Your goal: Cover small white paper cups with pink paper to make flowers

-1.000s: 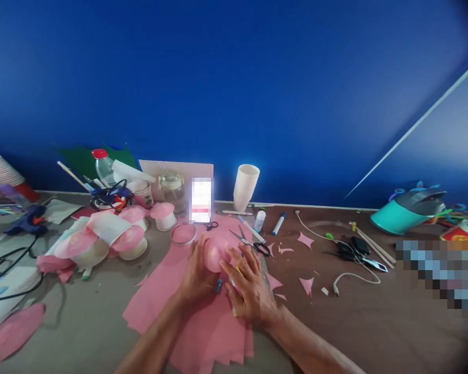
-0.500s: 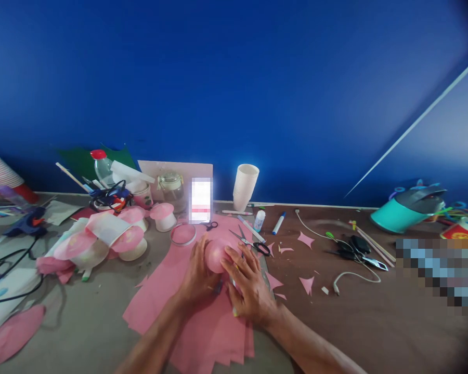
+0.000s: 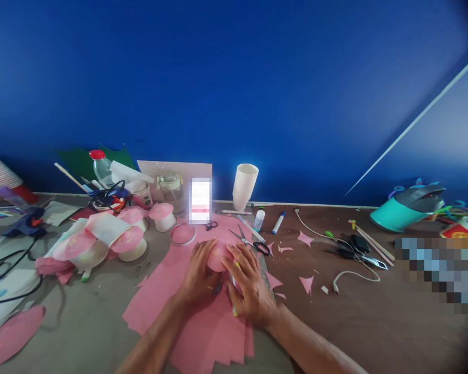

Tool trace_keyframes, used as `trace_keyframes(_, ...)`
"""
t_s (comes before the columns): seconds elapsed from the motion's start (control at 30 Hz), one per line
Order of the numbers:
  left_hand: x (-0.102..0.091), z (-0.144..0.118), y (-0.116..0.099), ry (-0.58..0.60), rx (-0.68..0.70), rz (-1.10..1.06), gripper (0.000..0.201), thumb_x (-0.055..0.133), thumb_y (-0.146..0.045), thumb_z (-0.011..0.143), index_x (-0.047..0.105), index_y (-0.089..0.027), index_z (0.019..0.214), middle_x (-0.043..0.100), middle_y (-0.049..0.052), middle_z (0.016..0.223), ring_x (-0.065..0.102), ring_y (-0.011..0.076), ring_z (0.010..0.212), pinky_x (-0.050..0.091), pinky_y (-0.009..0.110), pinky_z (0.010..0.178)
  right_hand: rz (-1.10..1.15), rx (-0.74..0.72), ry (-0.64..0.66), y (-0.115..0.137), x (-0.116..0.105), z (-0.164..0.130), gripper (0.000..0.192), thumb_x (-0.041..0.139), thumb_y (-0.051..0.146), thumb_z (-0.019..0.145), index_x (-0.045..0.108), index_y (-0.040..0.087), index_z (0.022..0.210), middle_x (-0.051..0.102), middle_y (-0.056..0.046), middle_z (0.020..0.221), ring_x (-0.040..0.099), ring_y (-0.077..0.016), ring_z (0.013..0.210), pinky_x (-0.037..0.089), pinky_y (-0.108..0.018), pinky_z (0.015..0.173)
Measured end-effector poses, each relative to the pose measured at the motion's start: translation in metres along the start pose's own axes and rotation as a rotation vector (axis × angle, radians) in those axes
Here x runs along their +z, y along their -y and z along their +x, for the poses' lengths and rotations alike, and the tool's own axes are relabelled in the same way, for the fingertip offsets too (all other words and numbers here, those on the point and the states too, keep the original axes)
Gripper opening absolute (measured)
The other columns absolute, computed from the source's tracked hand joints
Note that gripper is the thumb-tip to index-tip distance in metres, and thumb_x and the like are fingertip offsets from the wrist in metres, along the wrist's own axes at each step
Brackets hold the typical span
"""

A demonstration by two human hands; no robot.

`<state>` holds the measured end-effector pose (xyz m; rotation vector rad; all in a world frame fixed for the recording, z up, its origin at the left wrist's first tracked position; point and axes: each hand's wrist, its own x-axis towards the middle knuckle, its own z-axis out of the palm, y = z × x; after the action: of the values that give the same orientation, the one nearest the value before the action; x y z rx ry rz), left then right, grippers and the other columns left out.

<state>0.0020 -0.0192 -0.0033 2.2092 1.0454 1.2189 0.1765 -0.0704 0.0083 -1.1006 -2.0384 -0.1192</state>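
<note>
Between my two hands is a pink paper circle (image 3: pixel 219 256), its top facing me; what lies beneath it is mostly hidden. My left hand (image 3: pixel 197 272) curves round its left edge. On the other side, my right hand (image 3: pixel 252 285) presses its fingertips onto the right edge, thumb pointing inward. A small white and yellow item (image 3: pixel 235 310) shows partly under the right palm. Stacked pink paper sheets (image 3: pixel 156 306) lie below both hands. Just beyond the right fingers rest scissors (image 3: pixel 253 242) with black handles, blades spread.
To the left sit several white paper cups with pink tops (image 3: pixel 163 217), near a glue gun (image 3: pixel 25 222) and its cord. White stacked cups (image 3: pixel 245 187) stand at the wall. Rightward are a glue bottle (image 3: pixel 259 221), pink scraps (image 3: pixel 306 284), a cable (image 3: pixel 353 274) and a teal container (image 3: pixel 393 210).
Both hands stay around the pink paper circle. The right fingers have shifted slightly along its edge, and the left fingertips have moved a little across its upper left.
</note>
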Motion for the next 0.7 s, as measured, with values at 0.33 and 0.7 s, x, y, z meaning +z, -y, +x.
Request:
trace_keyframes(0.33, -0.001, 0.002, 0.004, 0.02, -0.178, -0.025, 0.059, 0.061, -0.025, 0.085, 0.044, -0.022, 0.141, 0.056, 0.014, 0.136, 0.05, 0.0345, 0.13, 0.043, 0.056, 0.109, 0.052, 0.153, -0.151, -0.012, -0.007, 0.006, 0.027, 0.05, 0.011, 0.092, 0.059, 0.02, 0.115, 0.067, -0.008, 0.097, 0.061, -0.0242, 0.092, 0.048, -0.045, 0.086)
trace_keyframes(0.7, -0.001, 0.004, 0.007, -0.07, -0.265, -0.045, 0.061, 0.058, -0.023, 0.084, 0.04, -0.026, 0.142, 0.055, 0.012, 0.14, 0.046, 0.0343, 0.137, 0.041, 0.056, 0.113, -0.089, -0.025, 0.388, -0.014, -0.004, 0.003, 0.013, 0.059, 0.011, 0.076, 0.067, 0.022, 0.079, 0.062, -0.004, 0.073, 0.055, -0.0218, 0.08, 0.039, -0.041, 0.084)
